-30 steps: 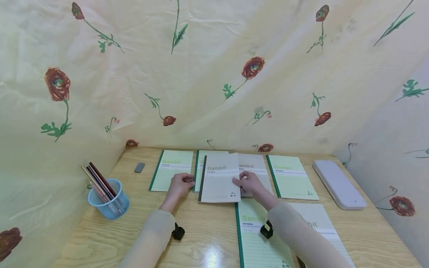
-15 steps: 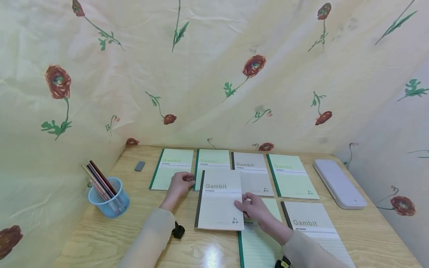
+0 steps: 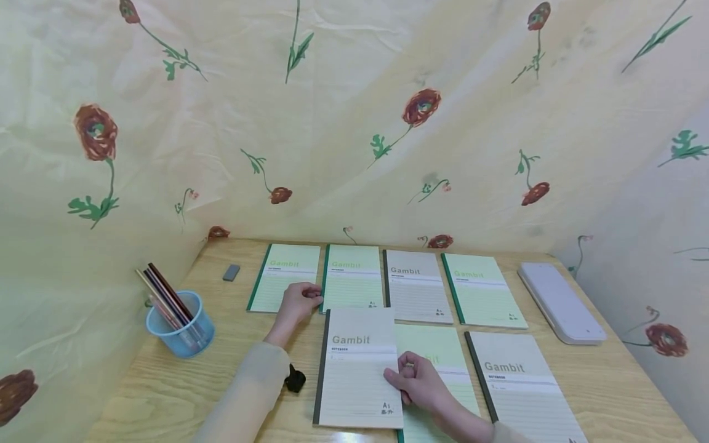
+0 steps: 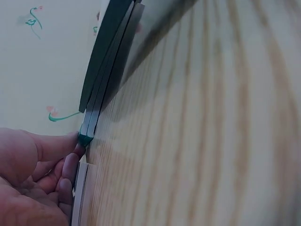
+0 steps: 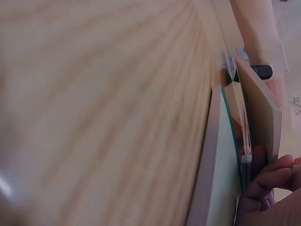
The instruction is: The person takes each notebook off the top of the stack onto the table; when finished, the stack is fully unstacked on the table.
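Note:
My right hand (image 3: 422,383) pinches the right edge of a white-covered notebook with a dark spine (image 3: 357,375), thumb on the cover and fingers beneath. In the right wrist view that notebook (image 5: 263,115) is raised above the table at a tilt. It overlaps a green notebook (image 3: 437,369) at its right in the head view. At the back row, my left hand (image 3: 299,303) is at the green spine of the second notebook (image 3: 354,280). The left wrist view has its thumb and finger (image 4: 56,147) pinching that green corner.
More notebooks lie flat: a green one (image 3: 289,264) at left, a white one (image 3: 418,289) and a green one (image 3: 483,292) behind, another white one (image 3: 523,375) at right. Around them are a blue cup of pencils (image 3: 185,335), a grey eraser (image 3: 231,272) and a white case (image 3: 560,301).
My right hand has drawn the white notebook from over the back row toward my body, uncovering the second green notebook and the white one behind. The left hand stays in place.

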{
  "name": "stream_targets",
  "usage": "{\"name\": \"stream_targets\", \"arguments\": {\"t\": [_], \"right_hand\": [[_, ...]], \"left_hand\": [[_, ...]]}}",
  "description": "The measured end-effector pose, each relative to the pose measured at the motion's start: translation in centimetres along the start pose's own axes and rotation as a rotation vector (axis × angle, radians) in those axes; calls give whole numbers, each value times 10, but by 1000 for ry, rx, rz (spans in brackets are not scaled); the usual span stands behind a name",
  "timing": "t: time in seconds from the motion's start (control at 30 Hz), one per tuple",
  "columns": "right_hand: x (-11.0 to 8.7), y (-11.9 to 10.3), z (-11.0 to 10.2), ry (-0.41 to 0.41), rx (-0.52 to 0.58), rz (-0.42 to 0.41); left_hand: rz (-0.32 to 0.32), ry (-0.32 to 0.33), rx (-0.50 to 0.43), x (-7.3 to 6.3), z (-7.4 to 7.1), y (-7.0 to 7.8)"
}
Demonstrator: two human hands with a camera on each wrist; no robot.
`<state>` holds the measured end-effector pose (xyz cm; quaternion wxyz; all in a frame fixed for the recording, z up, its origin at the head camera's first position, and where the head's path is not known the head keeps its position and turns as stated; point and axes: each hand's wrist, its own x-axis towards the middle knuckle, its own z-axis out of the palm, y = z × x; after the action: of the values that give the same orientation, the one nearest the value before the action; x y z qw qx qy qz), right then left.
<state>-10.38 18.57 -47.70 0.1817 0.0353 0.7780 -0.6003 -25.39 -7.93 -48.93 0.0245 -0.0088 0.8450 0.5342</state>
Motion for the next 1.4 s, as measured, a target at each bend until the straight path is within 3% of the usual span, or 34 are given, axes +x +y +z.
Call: {"name": "stream_targets", "arguments": {"t": [0.43,0.6,0.8,1.07,1.4], "right_hand": [[-6,5,14,-35,-14,-5],[-7,6,13,-59,-28,-47],[-8,5,10,-58,-121,-110],[-9,3,5,-38,-243,-126],[-9,4,1,-42,-187,-109]], "left_hand": [[6,6,-15,0,1,-1],[5,9,-14,0,2,0],[1,9,-17,0,2,-1],[12,10,-24,1,2,0],[11,12,-21,2,1,-3]]}}
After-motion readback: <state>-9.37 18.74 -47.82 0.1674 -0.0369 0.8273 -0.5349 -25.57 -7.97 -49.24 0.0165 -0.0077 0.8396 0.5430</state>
